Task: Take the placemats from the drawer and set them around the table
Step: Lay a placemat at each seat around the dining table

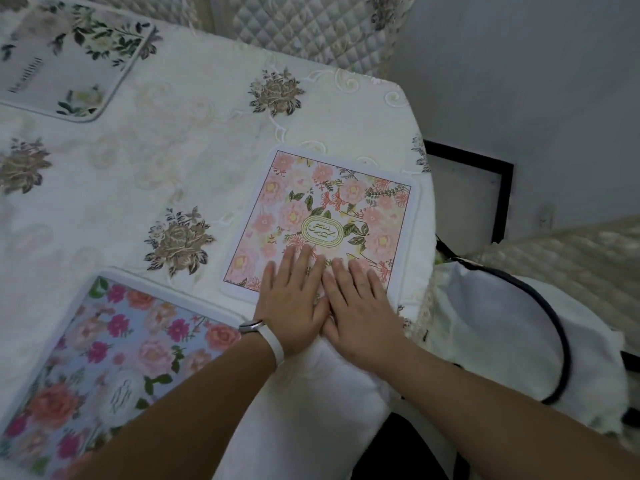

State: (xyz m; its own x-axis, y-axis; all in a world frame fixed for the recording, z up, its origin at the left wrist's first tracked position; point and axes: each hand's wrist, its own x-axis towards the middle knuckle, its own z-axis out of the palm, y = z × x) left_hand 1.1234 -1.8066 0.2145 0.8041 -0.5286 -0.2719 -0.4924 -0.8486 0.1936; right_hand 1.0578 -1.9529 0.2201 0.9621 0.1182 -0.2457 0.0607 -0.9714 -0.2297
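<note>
A pink floral placemat (322, 209) with a white border lies flat near the table's right edge. My left hand (294, 299) and my right hand (360, 306) rest side by side on its near edge, palms down, fingers spread, holding nothing. A blue floral placemat (121, 348) lies at the lower left of the table, under my left forearm. A white placemat with dark green flowers (69, 57) lies at the far left corner. The drawer is not in view.
The table (173, 150) wears a cream cloth embroidered with brown roses. A quilted chair back (311, 26) stands at the far side. A white cushioned seat with a black cord (519, 341) sits at the right, next to a grey wall.
</note>
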